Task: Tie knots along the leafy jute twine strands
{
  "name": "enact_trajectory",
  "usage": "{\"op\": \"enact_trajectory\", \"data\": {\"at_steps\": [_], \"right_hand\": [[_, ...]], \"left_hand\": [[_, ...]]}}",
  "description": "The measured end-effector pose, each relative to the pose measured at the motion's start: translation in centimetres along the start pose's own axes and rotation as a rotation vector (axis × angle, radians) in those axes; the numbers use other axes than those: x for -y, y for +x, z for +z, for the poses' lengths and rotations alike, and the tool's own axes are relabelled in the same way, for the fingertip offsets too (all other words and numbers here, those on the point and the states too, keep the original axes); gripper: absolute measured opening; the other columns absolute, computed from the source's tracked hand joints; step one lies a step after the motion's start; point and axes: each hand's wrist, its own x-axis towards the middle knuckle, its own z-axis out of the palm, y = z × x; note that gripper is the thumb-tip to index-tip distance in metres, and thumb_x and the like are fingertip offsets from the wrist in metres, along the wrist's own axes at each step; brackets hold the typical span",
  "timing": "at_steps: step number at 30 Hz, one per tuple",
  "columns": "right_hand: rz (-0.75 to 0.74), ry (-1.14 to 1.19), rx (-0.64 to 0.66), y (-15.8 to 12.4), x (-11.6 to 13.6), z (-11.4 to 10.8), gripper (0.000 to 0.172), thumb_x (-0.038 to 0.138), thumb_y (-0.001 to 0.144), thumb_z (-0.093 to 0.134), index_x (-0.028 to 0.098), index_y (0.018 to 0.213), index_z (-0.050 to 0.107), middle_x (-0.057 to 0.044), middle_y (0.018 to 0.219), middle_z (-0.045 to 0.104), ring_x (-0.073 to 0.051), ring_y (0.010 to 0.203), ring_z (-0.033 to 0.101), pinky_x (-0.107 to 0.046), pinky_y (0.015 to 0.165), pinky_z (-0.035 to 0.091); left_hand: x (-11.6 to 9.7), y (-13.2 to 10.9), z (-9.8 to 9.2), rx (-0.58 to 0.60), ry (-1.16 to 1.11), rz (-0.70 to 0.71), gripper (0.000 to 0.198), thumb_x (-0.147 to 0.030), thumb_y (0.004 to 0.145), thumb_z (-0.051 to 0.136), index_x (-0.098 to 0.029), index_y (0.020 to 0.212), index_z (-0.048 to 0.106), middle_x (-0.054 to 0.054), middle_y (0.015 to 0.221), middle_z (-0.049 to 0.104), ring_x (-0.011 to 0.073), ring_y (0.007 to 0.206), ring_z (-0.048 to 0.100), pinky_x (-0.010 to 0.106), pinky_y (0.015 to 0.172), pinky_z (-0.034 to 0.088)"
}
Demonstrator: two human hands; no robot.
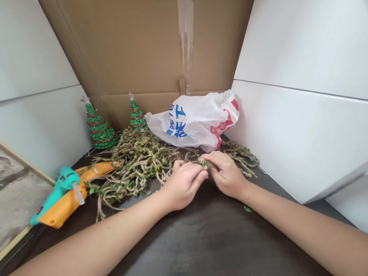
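Note:
A tangled mass of jute twine dotted with small green leaves (135, 168) spreads across the dark tabletop. My left hand (183, 185) and my right hand (227, 173) meet at its right side, fingers curled. Between their fingertips they pinch a leafy twine section (204, 164), partly hidden by the fingers. More of the leafy strand (240, 155) trails out beyond my right hand.
Two small green beaded Christmas trees (98, 126) (137, 117) stand at the back left, and a white plastic bag with blue and red print (195, 121) lies at the back. A teal glue gun (59, 193) rests on an orange tool (64, 210). Cardboard (148, 41) and white panels (307, 100) wall the table (207, 248).

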Motion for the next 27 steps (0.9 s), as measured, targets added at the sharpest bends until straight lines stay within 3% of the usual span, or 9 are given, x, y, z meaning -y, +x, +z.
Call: {"op": "enact_trajectory", "data": {"at_steps": [6,14,20,27], "right_hand": [[-0.021,0.082,0.142,0.2,0.0,0.2,0.024,0.020,0.099,0.046,0.020,0.076,0.054,-0.004,0.084,0.056,-0.019,0.082,0.053,-0.035,0.075,0.044],[-0.011,0.064,0.169,0.2,0.7,-0.1,0.020,0.019,0.100,0.040,0.021,0.082,0.048,-0.003,0.084,0.052,-0.018,0.079,0.051,-0.034,0.074,0.043],[-0.047,0.085,0.190,0.1,1.0,-0.5,0.023,0.025,0.100,0.043,0.022,0.078,0.043,-0.002,0.081,0.049,-0.017,0.076,0.047,-0.032,0.070,0.041],[-0.149,0.030,-0.041,-0.2,1.2,-0.1,0.042,0.023,0.094,0.054,0.023,0.064,0.024,0.004,0.062,0.032,-0.013,0.058,0.035,-0.031,0.059,0.030]], "left_hand": [[0.2,0.0,0.3,-0.067,0.017,-0.043,0.038,-0.035,0.107,0.028,-0.020,0.086,0.056,0.000,0.081,0.064,0.0160,0.079,0.057,0.037,0.086,0.032],[0.0,0.1,0.2,-0.149,0.146,-0.110,0.032,-0.033,0.104,0.040,-0.019,0.079,0.056,0.000,0.075,0.063,0.0167,0.077,0.056,0.038,0.083,0.029],[0.3,0.3,0.1,-0.145,0.089,-0.239,0.031,-0.036,0.103,0.042,-0.020,0.084,0.061,0.000,0.079,0.067,0.0184,0.084,0.060,0.039,0.087,0.028],[0.2,0.4,0.1,-0.153,0.060,-0.186,0.021,-0.033,0.101,0.047,-0.022,0.094,0.063,0.000,0.088,0.070,0.0191,0.090,0.062,0.040,0.088,0.028]]}}
